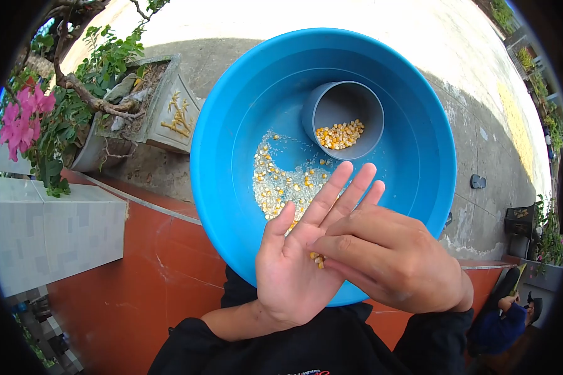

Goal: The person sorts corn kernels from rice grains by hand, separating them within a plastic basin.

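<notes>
My left hand (297,269) is held palm up over the near part of the blue basin (228,100), its fingers stretched out and spread. A few yellow corn kernels (318,260) show at that palm, right at the fingertips of my right hand (400,259). The right hand reaches across from the right, its fingers pinched together around the kernels. Inside the basin, loose corn kernels mixed with pale rice-like grains (288,187) lie on the left side of the bottom. A grey round container (308,119) stands in the basin, holding a heap of corn kernels (341,134).
At the left are a square stone planter (181,94) with a twisted tree, pink flowers (26,119) and a tiled block (62,231). Red flooring (150,269) lies below. A dark slipper (478,181) rests on the concrete. Another person (503,325) sits at lower right.
</notes>
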Demonstrator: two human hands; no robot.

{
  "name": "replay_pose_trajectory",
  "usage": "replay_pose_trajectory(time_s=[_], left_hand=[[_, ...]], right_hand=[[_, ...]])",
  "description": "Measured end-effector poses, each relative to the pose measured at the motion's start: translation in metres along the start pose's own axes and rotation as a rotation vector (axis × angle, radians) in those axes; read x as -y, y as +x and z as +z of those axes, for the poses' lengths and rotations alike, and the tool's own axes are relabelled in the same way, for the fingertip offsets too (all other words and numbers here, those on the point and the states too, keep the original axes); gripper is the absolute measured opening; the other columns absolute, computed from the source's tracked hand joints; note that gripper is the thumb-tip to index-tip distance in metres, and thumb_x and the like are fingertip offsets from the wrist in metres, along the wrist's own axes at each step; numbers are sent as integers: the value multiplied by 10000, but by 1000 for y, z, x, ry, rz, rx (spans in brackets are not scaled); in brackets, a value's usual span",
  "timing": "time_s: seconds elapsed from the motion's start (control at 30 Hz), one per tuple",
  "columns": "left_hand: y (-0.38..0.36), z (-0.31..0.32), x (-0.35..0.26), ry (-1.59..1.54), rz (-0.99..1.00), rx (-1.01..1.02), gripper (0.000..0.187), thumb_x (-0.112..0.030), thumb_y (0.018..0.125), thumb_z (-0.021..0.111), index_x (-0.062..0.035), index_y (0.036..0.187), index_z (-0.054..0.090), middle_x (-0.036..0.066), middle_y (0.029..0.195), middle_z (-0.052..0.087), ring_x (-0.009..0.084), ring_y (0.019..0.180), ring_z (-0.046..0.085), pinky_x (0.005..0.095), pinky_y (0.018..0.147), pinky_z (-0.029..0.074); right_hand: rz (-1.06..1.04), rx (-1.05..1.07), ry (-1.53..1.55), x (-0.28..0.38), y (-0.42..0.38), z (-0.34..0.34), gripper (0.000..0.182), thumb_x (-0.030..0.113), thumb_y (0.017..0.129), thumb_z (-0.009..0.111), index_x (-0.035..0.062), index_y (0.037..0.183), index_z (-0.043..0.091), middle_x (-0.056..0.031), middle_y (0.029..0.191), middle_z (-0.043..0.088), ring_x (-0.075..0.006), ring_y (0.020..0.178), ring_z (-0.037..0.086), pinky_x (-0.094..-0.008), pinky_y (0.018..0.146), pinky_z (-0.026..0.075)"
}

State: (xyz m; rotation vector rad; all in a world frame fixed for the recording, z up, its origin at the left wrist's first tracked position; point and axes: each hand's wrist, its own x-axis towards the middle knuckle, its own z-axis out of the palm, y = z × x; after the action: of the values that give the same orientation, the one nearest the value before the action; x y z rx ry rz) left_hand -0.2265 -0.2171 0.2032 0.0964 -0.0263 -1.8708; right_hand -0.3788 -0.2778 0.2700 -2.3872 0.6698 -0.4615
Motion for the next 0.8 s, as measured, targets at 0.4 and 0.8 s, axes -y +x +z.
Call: replay_pose_trajectory(time_s=[0.4, 0.8], left_hand=[[-6, -1, -3, -75, 51, -160, 715, -442, 1160, 292, -64, 1765, 243, 173, 1844, 221, 339, 1718, 166, 520, 1400, 172], [-9, -4, -4, -51, 82, -135, 753, -447, 1147, 361, -61, 1774, 207, 145, 1847, 226, 319, 1717, 185, 470, 1412, 178]], right_hand=[[21, -55, 36, -25, 10, -10, 216, -9, 888, 763, -10, 1100, 722, -133, 960, 693, -305, 859, 733, -417, 739, 593], [185, -248, 148, -60, 24, -21, 162, -37, 894, 792, 2, 1051, 786, -111, 985, 733, -240, 825, 740, -343, 711, 596]])
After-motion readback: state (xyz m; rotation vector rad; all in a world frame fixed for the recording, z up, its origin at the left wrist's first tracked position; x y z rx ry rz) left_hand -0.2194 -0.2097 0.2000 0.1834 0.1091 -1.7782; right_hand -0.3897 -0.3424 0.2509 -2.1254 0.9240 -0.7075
